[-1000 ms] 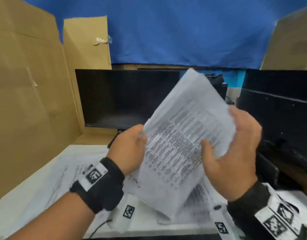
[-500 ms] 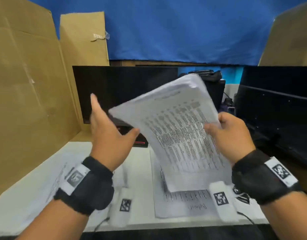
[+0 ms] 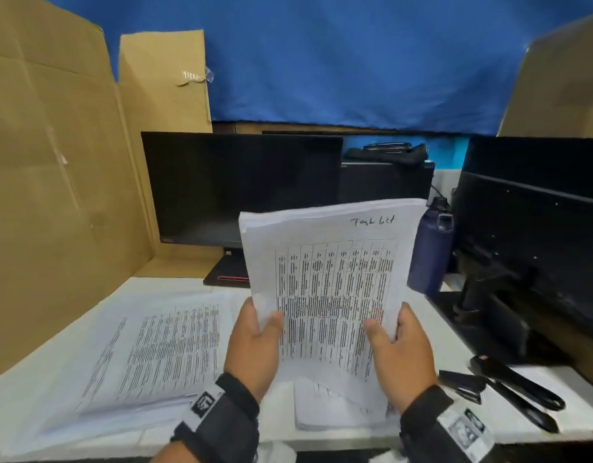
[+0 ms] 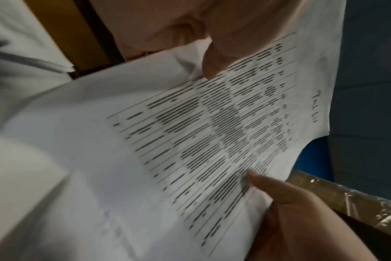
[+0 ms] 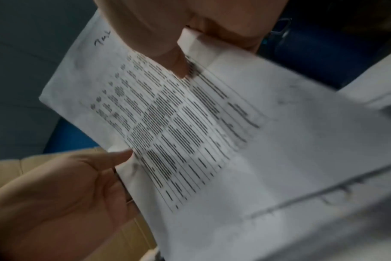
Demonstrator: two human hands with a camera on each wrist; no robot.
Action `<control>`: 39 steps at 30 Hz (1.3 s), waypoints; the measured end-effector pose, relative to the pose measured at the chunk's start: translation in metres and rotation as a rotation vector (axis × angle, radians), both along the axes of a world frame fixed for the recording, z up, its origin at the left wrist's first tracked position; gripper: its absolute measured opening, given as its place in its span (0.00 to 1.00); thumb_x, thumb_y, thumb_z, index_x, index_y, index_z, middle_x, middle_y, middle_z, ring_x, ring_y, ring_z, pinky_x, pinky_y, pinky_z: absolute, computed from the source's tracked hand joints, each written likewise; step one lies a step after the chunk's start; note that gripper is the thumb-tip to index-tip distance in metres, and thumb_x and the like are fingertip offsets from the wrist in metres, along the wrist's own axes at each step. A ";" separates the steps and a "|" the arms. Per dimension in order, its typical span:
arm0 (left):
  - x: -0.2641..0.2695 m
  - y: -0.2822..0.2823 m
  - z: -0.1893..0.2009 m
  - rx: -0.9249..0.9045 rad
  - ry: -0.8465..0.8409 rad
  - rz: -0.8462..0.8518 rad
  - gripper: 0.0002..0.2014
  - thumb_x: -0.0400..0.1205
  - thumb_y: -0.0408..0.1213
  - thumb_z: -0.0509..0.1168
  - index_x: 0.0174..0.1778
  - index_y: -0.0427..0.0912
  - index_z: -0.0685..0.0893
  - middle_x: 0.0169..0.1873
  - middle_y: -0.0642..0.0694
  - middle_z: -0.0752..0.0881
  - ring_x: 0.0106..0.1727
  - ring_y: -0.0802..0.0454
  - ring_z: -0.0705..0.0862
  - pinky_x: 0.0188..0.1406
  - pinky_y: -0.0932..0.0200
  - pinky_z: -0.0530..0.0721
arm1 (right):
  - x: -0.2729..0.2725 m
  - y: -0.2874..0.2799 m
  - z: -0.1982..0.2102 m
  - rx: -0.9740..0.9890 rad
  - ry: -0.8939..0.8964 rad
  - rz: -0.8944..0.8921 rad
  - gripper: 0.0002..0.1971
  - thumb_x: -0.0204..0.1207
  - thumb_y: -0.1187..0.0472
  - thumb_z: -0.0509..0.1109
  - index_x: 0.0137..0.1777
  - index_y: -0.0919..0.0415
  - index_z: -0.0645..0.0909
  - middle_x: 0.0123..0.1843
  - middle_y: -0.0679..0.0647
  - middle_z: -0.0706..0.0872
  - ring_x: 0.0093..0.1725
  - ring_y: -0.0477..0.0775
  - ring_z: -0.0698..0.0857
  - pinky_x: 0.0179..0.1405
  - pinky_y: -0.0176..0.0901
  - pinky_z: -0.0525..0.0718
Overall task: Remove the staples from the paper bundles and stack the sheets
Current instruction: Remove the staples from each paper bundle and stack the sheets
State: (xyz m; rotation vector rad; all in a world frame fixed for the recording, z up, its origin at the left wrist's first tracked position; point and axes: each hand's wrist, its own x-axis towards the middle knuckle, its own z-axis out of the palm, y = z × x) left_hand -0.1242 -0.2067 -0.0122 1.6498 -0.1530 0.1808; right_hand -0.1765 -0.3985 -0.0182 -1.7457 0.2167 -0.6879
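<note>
White bundle [image 3: 328, 279] between both thumbs: black printed table grid, dark handwriting above fingers. Navy bottle [image 3: 430, 252] beyond right fingers.

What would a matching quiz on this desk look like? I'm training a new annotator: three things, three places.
Things:
1. bundle
2. bottle
3. staple remover

Places:
A. standing behind the bundle's right edge
B. lying on the desk, right of the right hand
C. held up by both hands

Pairs: 1-C, 2-A, 3-B
</note>
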 end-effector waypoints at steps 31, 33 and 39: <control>0.011 0.003 -0.046 -0.049 0.171 -0.006 0.09 0.88 0.37 0.67 0.60 0.53 0.88 0.50 0.52 0.95 0.56 0.50 0.93 0.65 0.39 0.89 | 0.015 0.008 0.004 0.106 0.000 0.042 0.13 0.86 0.67 0.63 0.56 0.46 0.79 0.56 0.40 0.89 0.56 0.39 0.86 0.58 0.45 0.82; 0.012 0.002 -0.046 -0.047 0.187 -0.005 0.07 0.88 0.39 0.67 0.59 0.52 0.89 0.50 0.52 0.95 0.56 0.49 0.93 0.65 0.38 0.89 | 0.017 0.006 0.008 0.132 -0.012 0.051 0.12 0.87 0.67 0.62 0.56 0.48 0.80 0.56 0.39 0.89 0.56 0.38 0.86 0.53 0.39 0.81; 0.013 0.005 -0.047 -0.026 0.192 -0.042 0.08 0.89 0.41 0.65 0.57 0.51 0.90 0.51 0.55 0.96 0.59 0.50 0.92 0.69 0.39 0.86 | 0.024 -0.003 0.001 0.158 0.040 0.090 0.14 0.88 0.65 0.60 0.58 0.41 0.79 0.59 0.38 0.87 0.60 0.42 0.85 0.53 0.40 0.80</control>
